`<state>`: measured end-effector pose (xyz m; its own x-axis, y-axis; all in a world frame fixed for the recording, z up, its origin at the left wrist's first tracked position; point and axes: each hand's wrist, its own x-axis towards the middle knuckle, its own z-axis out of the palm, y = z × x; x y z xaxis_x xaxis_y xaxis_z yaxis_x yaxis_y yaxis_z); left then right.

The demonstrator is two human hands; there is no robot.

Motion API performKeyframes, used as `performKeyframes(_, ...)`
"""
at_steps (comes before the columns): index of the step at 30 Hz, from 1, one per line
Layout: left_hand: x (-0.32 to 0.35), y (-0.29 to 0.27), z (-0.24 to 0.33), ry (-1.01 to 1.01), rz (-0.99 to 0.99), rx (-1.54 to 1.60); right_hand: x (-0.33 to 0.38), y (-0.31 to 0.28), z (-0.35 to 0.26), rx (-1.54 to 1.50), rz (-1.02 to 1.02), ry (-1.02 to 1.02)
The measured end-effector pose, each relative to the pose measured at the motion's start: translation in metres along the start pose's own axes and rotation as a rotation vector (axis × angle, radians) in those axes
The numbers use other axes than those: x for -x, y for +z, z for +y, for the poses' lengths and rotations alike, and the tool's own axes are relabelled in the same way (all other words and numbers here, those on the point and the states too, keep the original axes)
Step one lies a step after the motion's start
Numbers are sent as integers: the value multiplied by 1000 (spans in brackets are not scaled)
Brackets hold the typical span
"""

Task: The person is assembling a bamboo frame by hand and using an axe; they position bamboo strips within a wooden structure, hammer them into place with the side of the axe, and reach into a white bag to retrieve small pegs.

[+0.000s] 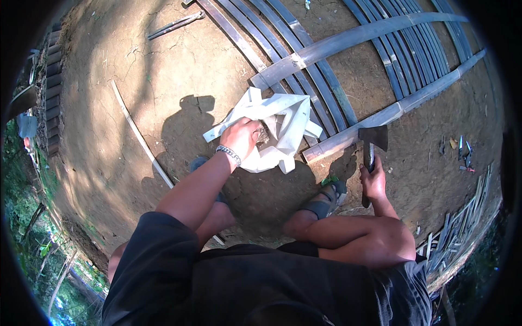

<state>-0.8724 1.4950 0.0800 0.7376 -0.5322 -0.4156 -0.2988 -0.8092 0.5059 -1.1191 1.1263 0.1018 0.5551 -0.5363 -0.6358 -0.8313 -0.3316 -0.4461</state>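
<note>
A person in a black short-sleeved shirt (261,282) sits low over bare brown earth (217,54), both hands occupied. The left hand (242,137), a silver chain bracelet (229,155) at its wrist, reaches into the open mouth of a crumpled white plastic bag (296,122) lying on the ground in front of the feet. Its fingers are curled beside a small brownish clump (263,133) in the bag — whether they grip it cannot be told. The right hand (374,181) is closed around the dark handle of a hatchet-like tool with a broad brown metal head (369,156), held upright to the right of the bag, head uppermost.

Just beyond the bag, long dark grey slats (277,49) lie side by side, with a wide, curved grey length (348,43) across them and a second wide grey length (399,108) nearer the person. A pair of long-handled metal pincers (176,25) rests at upper left; a thin pale strip (136,127) lies left of the bag. Off to the right are small hand tools with bright metal tips (467,155) and — nearer the person — a heap of narrow split strips (459,228).
</note>
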Motion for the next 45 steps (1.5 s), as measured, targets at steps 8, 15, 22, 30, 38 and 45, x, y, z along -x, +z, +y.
performKeyframes(8,-7,15,0,-63,29,-72,5,-2,3,-80,-23,-25)
performKeyframes(15,-1,15,-7,-18,53,-62,3,-3,6,-77,-46,-36)
performKeyframes(22,15,-1,-8,23,-9,-38,-3,1,27,-147,-38,-112)
performKeyframes(30,16,-24,17,30,-101,254,0,-6,18,-183,-94,-51)
performKeyframes(38,-29,-29,40,-176,-105,892,7,-13,14,-241,-159,-18)
performKeyframes(45,-90,-45,40,-147,-105,1092,13,-13,15,-402,-176,15)
